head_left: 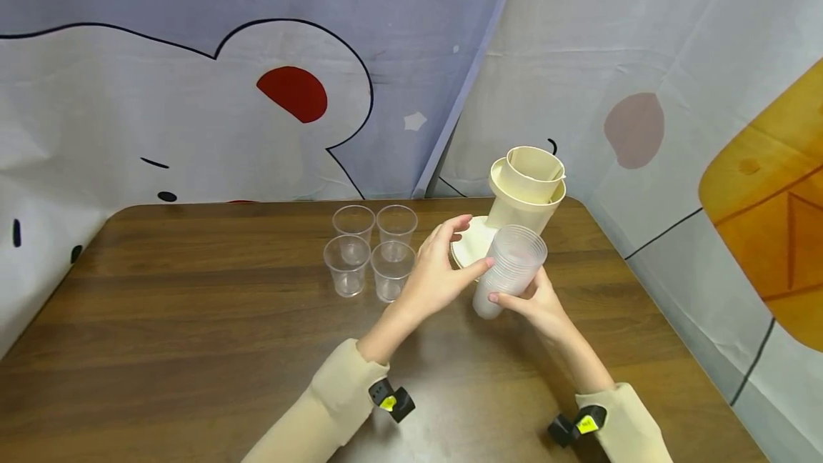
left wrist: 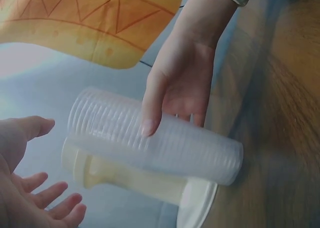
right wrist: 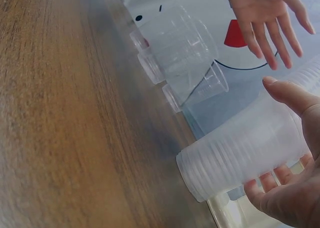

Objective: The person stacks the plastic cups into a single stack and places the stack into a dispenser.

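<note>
A stack of clear plastic cups [head_left: 511, 270] is tilted in my right hand [head_left: 543, 309], thumb on one side and fingers round the other. In the right wrist view the stack's base [right wrist: 192, 178] is close to the table. My left hand [head_left: 440, 266] is beside the stack's rim end, its fingers spread and holding nothing. The left wrist view shows a gap between the left fingers [left wrist: 50, 193] and the stack. Several single clear cups [head_left: 348, 266] stand upright in a two-by-two group left of my left hand.
Behind the stack stands a cream-coloured container [head_left: 524, 209] with a smaller cream cylinder [head_left: 534, 164] in its top. A white round lid or plate [head_left: 472, 240] lies beside it. The brown wooden table [head_left: 193, 320] ends at a patterned cloth backdrop [head_left: 411, 77].
</note>
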Tool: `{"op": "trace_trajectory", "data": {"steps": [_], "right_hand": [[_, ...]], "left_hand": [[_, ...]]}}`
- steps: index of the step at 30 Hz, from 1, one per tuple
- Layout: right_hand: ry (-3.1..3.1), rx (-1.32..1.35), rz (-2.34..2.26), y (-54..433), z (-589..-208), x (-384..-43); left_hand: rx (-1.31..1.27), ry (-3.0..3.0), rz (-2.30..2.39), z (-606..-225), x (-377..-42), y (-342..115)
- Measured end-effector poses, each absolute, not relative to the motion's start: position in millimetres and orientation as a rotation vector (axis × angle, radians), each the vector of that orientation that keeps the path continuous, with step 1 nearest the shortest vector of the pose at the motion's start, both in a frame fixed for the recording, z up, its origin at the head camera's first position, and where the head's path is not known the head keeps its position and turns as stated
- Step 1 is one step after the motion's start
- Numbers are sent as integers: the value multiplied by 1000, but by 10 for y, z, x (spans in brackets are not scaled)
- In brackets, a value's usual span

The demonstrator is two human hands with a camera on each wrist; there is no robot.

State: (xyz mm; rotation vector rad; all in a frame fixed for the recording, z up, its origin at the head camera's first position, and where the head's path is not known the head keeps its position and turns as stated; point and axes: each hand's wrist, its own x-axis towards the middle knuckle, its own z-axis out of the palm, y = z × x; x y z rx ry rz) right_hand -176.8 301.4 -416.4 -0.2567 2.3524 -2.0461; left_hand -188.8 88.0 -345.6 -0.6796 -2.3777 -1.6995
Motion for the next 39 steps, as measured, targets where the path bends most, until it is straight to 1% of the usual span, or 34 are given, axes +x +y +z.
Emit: {"op": "trace_trajectory", "data": {"steps": [21, 32, 39], "right_hand": [[2361, -277, -2045, 3028, -4152, -1767], [2352, -275, -2049, 3055, -4153, -1778], [2352, -294, -2049, 3055, -4126, -1789]], "left_hand": [[-570, -2358, -1685, -3545, -1915, 458], [-584, -2339, -1714, -3504, -1978, 284], [-551, -2373, -1757, -3465, -1995, 134]]}}
